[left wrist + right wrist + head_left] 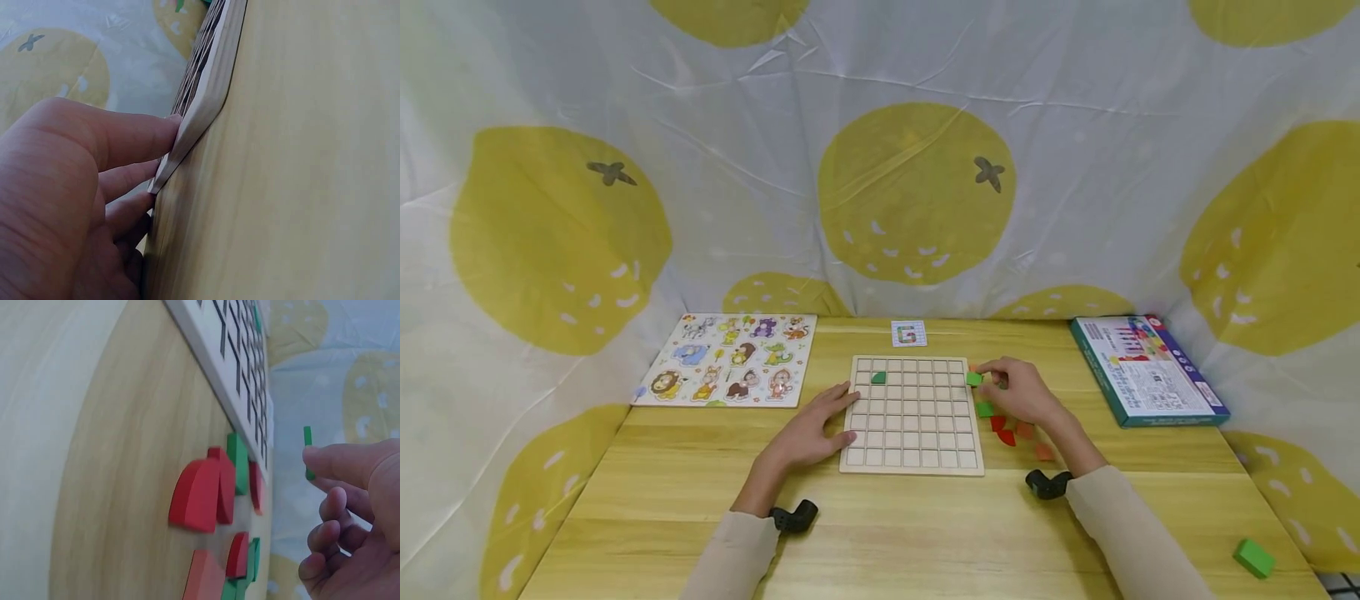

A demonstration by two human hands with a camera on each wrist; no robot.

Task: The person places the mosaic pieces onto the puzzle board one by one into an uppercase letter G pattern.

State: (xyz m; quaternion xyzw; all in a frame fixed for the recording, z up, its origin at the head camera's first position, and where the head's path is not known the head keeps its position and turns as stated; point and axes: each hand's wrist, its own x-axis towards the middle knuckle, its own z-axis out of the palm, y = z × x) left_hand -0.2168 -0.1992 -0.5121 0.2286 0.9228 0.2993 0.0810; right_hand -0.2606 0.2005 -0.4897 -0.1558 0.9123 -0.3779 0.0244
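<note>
Head view: the grid board (911,423) lies at lower centre, between the hands. The left hand (811,428), thumb and fingers apart, touches its left edge. The right hand (1021,392) pinches a green piece (974,379) near its upper right edge.

Left wrist view: thumb meets board edge, centre.

Right wrist view: pinched piece, right of centre; red pieces (197,495), lower centre, on the desk (125,456).

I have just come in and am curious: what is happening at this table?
A person's right hand pinches a flat light green piece by the right edge of a pale wooden grid board, whose left edge the left hand touches. One dark green curved-sided piece sits on the board; red pieces, orange pieces and green pieces lie beside the board on the wooden table.
</note>
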